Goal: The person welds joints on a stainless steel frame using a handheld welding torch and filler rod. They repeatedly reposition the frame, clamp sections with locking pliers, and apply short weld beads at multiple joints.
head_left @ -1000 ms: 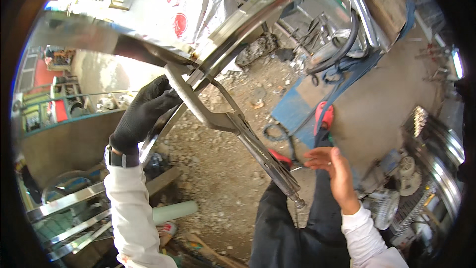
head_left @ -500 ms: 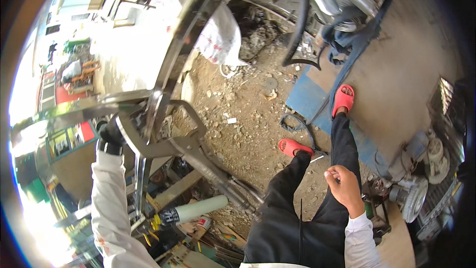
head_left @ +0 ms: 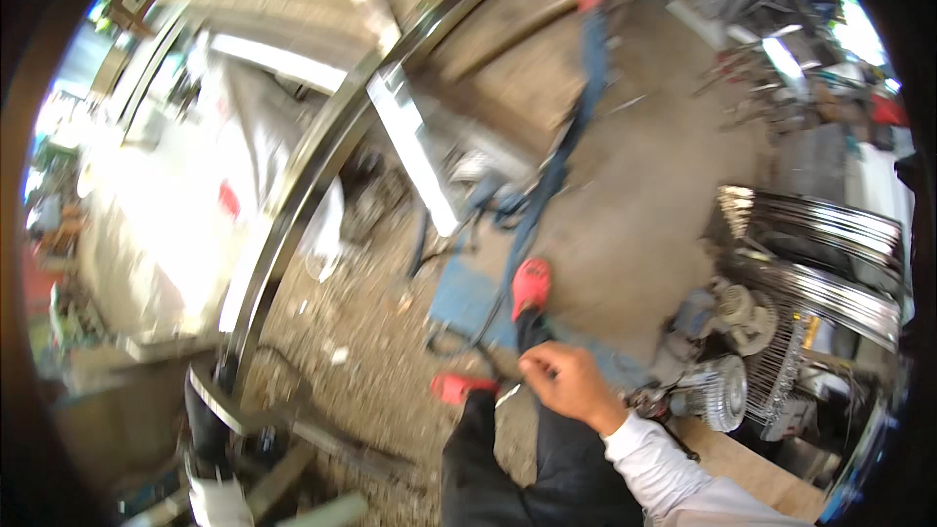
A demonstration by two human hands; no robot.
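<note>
Grip on the left is hard to read: the black-gloved left hand (head_left: pixel 207 434) sits low at the left edge, half behind the locking clamp (head_left: pixel 322 434), blurred, so cannot tell how far its fingers close or on what. Bare right hand (head_left: pixel 571 385) has fingers curled in, nearly closed, nothing visible in it, hanging over the person's thigh, well apart from the metalwork.

Clamp is at lower left, handle slanting down to the right, beside the lower end of the shiny metal frame (head_left: pixel 332 137), which runs up to the top edge. Jaws overlap the frame in view; whether they bite on it, cannot tell.

Step in hand, as judged: steadying or handling frame and clamp on the left side, right hand idle. Next move would likely call for a sure left hold and, if the clamp needs setting or releasing, the right hand brought across to its handle.

Containers: one white sack (head_left: pixel 264 137) with red marking, upper left beyond the frame, washed out; contents not visible. Metal parts at right, including a round finned piece (head_left: pixel 724 395), lie loose, no clear container around them
</note>
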